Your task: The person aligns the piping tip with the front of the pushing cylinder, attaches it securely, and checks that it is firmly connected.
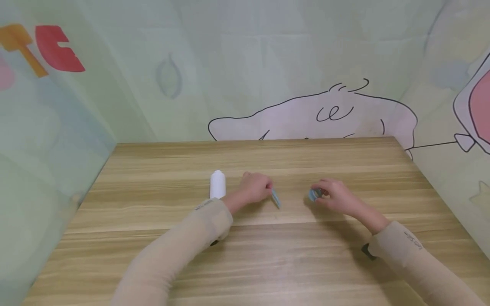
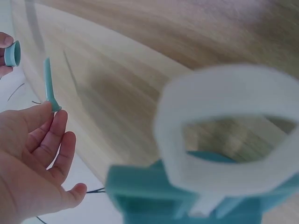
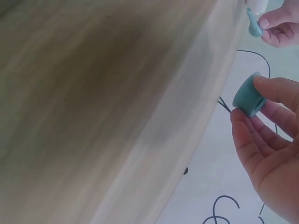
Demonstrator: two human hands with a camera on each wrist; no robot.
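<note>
Status: both teal pieces are in my hands, one each, not touching each other. The stick piece (image 1: pixel 276 199) is just right of centre in the head view, the ring (image 1: pixel 313 195) further right. White bottle (image 1: pixel 217 185) is left of centre on the counter (image 1: pixel 268 259), in neither hand — can't tell if it stands or lies. My read: pick-up done, nothing joined or set down.

Pose: my left hand (image 1: pixel 255 187) pinches the stick piece at its wider end, thin end toward the bottom of the head view, spare fingers bent. My right hand (image 1: pixel 338 196) grips the ring between thumb and fingers, palm at the right edge of the right-wrist view. Stick piece is off the counter — its shadow falls apart from it. Arms reach in from bottom left and bottom right.
</note>
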